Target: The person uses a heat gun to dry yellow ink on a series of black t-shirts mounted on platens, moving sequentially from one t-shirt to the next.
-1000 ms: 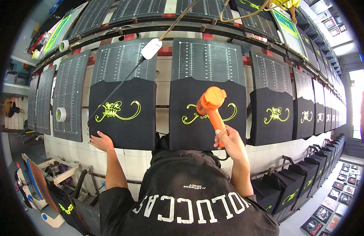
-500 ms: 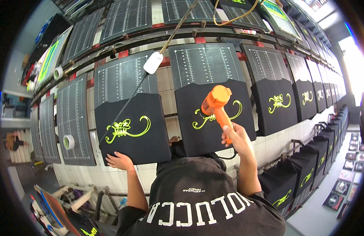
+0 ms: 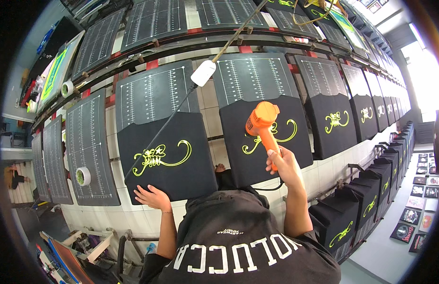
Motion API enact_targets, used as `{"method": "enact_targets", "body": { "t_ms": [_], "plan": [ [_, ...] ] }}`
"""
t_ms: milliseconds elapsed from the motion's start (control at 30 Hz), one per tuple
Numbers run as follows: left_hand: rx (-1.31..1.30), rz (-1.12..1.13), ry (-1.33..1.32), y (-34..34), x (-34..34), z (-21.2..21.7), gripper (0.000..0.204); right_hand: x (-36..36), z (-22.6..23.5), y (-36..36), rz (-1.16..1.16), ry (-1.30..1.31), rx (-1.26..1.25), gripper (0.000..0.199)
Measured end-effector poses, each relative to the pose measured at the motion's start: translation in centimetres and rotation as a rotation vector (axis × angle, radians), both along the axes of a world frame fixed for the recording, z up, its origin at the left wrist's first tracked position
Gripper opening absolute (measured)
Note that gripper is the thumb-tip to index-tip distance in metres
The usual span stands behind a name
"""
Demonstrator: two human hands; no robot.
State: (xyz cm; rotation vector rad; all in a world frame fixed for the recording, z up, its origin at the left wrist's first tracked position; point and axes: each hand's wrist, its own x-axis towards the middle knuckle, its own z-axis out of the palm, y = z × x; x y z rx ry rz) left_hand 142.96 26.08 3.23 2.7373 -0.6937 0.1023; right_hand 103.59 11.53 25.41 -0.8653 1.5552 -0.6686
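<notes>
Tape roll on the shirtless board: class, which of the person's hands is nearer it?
Left. The left hand is right of the tape roll and lower, at a shirt's near edge; the right hand is much farther right, gripping the heat gun.

just right of the frame's centre, the heat gun (image 3: 263,120), in the right hand (image 3: 284,165), is above the centre shirt (image 3: 240,163). the left hand (image 3: 154,197) is at the lower edge of the left shirt (image 3: 174,146). a tape roll (image 3: 87,176) lies on the board (image 3: 94,142) further left; draped boards (image 3: 334,214) line the lower right.
</notes>
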Motion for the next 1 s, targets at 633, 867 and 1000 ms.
{"method": "enact_targets", "body": {
  "t_ms": [633,867,1000],
  "plan": [
    [-0.077,0.024,-0.066,-0.2,5.4,0.3,0.051,-2.2,-1.0,0.5,-0.081,0.011,-0.022,0.028],
    [-0.242,-0.431,-0.033,-3.7,7.2,4.5,0.042,-4.3,-1.3,2.4,-0.165,0.019,-0.030,0.030],
    [-0.168,-0.660,0.027,-5.2,6.0,6.4,0.038,-5.5,-1.4,3.5,-0.215,0.004,-0.050,0.032]
  ]
}}
